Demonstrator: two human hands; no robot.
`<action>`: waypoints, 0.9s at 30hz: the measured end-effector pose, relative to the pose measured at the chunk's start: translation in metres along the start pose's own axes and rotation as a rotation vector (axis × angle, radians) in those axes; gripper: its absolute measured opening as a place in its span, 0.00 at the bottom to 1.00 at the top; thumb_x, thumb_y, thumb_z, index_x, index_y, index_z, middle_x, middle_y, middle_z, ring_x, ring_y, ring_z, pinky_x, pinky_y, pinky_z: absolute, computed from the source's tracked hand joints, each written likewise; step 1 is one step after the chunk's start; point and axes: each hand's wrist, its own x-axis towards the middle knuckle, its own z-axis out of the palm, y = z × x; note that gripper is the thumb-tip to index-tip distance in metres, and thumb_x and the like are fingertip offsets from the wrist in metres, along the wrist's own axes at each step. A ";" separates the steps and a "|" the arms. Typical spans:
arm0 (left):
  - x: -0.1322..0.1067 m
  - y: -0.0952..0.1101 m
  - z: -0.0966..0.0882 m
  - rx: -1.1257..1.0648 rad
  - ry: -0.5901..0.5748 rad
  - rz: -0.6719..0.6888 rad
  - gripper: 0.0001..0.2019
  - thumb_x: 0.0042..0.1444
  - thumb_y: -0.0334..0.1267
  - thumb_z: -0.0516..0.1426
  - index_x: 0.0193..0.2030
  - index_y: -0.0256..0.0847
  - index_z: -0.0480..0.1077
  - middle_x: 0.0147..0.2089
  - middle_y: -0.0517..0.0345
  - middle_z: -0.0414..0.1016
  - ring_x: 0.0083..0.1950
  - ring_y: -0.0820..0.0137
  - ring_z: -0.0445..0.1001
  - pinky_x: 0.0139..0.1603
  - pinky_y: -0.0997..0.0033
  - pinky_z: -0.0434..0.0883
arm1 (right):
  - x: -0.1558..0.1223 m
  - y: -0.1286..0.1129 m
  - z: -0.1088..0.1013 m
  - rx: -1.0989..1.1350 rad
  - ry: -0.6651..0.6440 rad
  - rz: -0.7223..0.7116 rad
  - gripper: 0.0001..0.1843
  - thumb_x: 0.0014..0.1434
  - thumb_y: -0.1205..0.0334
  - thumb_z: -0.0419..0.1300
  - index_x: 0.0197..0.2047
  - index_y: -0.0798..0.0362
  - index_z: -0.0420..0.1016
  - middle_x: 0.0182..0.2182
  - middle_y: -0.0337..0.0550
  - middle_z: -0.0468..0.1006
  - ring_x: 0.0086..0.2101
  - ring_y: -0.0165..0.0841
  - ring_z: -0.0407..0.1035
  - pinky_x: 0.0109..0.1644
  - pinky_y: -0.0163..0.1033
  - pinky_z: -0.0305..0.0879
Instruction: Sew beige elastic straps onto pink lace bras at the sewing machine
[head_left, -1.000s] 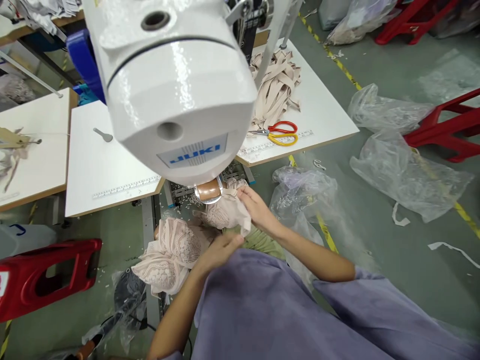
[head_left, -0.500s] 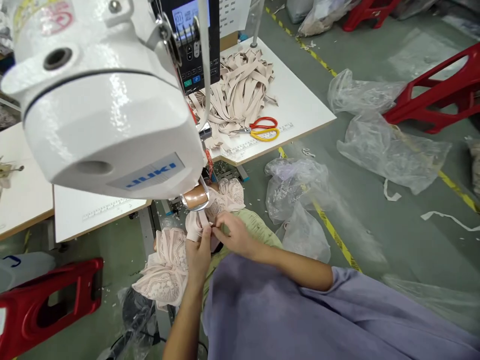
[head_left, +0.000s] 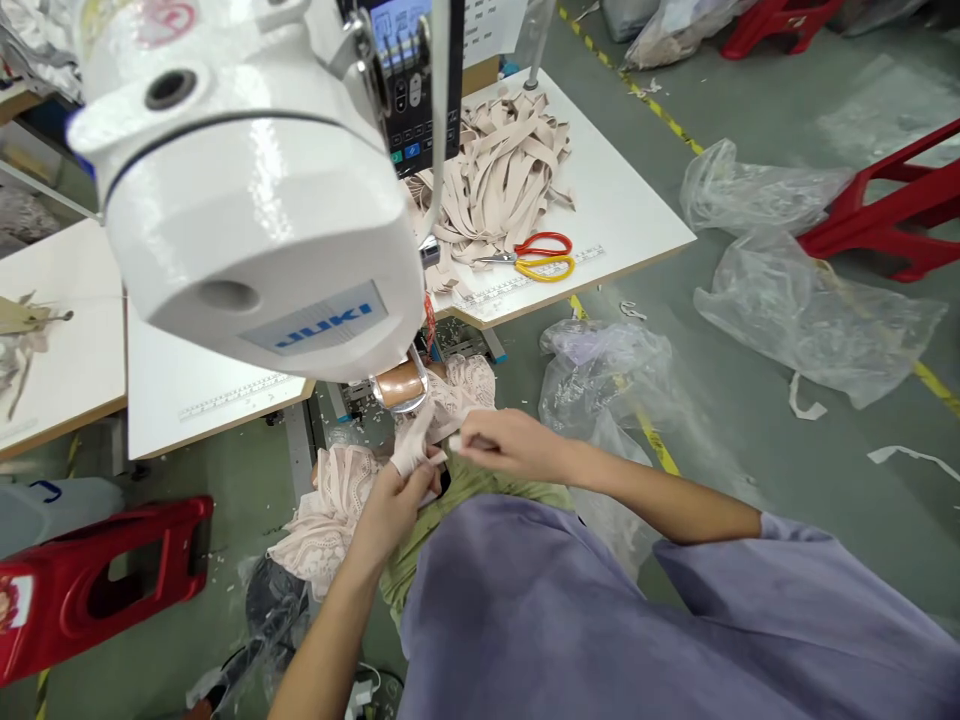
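My left hand [head_left: 399, 490] is closed on the pale pink band of a lace bra [head_left: 469, 382], just below the sewing machine head. The band's folded end sticks out past my thumb. My right hand [head_left: 514, 445] is closed to the right of it, apart from the bra, with a small pale scrap [head_left: 454, 443] showing at its fingertips. Behind my hands is the rounded copper-coloured part [head_left: 400, 385] under the white sewing machine [head_left: 277, 230]. More pale pink lace bras [head_left: 330, 520] hang in a bunch to the left of my left forearm.
Red-and-yellow-handled scissors [head_left: 544, 258] lie on the white table [head_left: 637, 215] beside a heap of beige fabric strips [head_left: 495, 180]. Clear plastic bags [head_left: 607, 375] lie on the floor at right. A red stool [head_left: 105, 580] stands at lower left.
My right hand has pulled away from the left, to the right, with a small pale scrap in its fingers. The left hand keeps hold of the bra. The view has shifted slightly.
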 end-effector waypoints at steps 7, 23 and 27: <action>0.008 -0.006 0.010 -0.435 0.271 0.010 0.17 0.56 0.50 0.65 0.38 0.35 0.78 0.28 0.57 0.78 0.29 0.74 0.73 0.35 0.74 0.71 | -0.007 -0.009 0.021 0.004 0.366 0.013 0.08 0.70 0.60 0.56 0.43 0.48 0.77 0.37 0.42 0.80 0.38 0.33 0.73 0.42 0.38 0.68; 0.009 -0.010 0.031 -0.312 0.397 0.152 0.16 0.60 0.44 0.63 0.52 0.40 0.78 0.53 0.50 0.81 0.57 0.59 0.77 0.61 0.58 0.73 | 0.021 -0.016 0.035 0.039 0.345 0.090 0.07 0.67 0.60 0.58 0.41 0.49 0.77 0.38 0.42 0.80 0.37 0.32 0.73 0.42 0.36 0.67; 0.004 -0.003 0.023 -0.058 0.349 0.227 0.14 0.60 0.43 0.63 0.49 0.40 0.81 0.48 0.52 0.84 0.52 0.58 0.79 0.56 0.59 0.75 | 0.023 -0.013 0.016 0.108 0.194 0.035 0.03 0.59 0.66 0.61 0.33 0.50 0.74 0.31 0.37 0.76 0.31 0.29 0.68 0.36 0.34 0.60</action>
